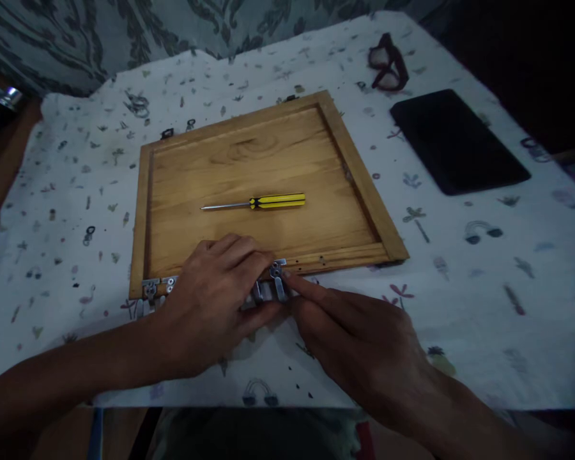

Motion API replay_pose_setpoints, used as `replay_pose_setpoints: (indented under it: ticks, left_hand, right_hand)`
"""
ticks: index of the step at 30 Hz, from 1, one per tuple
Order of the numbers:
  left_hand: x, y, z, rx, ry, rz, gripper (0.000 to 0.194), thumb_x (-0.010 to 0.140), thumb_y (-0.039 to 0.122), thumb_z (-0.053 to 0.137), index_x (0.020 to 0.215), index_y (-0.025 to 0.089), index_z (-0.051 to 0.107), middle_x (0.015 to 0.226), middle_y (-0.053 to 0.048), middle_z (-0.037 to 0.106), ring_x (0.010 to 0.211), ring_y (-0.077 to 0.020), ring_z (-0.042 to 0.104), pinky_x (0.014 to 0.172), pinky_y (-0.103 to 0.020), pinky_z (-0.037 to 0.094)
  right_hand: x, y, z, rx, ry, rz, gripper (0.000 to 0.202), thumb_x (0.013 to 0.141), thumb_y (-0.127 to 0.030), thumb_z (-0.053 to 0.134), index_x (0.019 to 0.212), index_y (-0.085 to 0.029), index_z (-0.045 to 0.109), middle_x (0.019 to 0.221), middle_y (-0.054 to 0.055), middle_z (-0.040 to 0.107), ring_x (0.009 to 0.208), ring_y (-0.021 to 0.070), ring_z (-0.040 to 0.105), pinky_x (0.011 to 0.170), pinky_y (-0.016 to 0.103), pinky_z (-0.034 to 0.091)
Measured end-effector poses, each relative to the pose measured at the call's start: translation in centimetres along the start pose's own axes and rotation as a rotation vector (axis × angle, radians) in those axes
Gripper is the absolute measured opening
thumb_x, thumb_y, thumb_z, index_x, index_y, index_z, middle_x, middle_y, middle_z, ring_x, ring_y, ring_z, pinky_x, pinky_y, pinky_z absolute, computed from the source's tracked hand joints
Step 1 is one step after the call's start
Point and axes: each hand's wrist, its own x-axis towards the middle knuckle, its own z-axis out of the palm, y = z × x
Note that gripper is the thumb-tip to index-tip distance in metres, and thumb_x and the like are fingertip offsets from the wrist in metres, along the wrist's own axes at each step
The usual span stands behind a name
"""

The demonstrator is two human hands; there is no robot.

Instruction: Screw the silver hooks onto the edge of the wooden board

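Observation:
A wooden framed panel (pixel 253 163) lies on the cloth with a row of metal hooks (pixel 149 289) along its near edge. My left hand (pixel 220 300) is curled over that near edge, fingers on top and thumb beneath, hiding part of the row. At the right end of the row sits a metal hook (pixel 278 281) with a screw plate. Its plate rests on the near rail, and the index finger and thumb of my right hand (pixel 359 338) close around its side. A yellow and black screwdriver (pixel 278 201) lies on the panel, its tip pointing left.
A patterned white tablecloth (pixel 76 211) covers the table. Dark-framed eyeglasses (pixel 388 64) and a black tablet (pixel 460 144) lie to the right of the panel. Small dark fittings (pixel 167 133) are on the panel's far edge. A patterned curtain (pixel 148 32) hangs behind.

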Motion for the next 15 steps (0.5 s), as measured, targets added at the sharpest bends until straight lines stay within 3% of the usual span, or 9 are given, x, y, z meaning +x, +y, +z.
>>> replay_pose_setpoints:
  ticks: [15]
  left_hand:
    - [-0.01, -0.08, -0.03, 0.031, -0.013, -0.007, 0.027, 0.09, 0.037, 0.066, 0.105, 0.015, 0.063, 0.108, -0.009, 0.07, 0.095, -0.026, 0.066, 0.077, -0.045, 0.054]
  right_hand:
    - [-0.01, 0.13, 0.06, 0.008, 0.009, -0.013, 0.017, 0.094, -0.004, 0.048, 0.092, -0.015, 0.062, 0.118, 0.014, 0.075, 0.074, 0.0154, 0.072, 0.066, 0.028, 0.056]
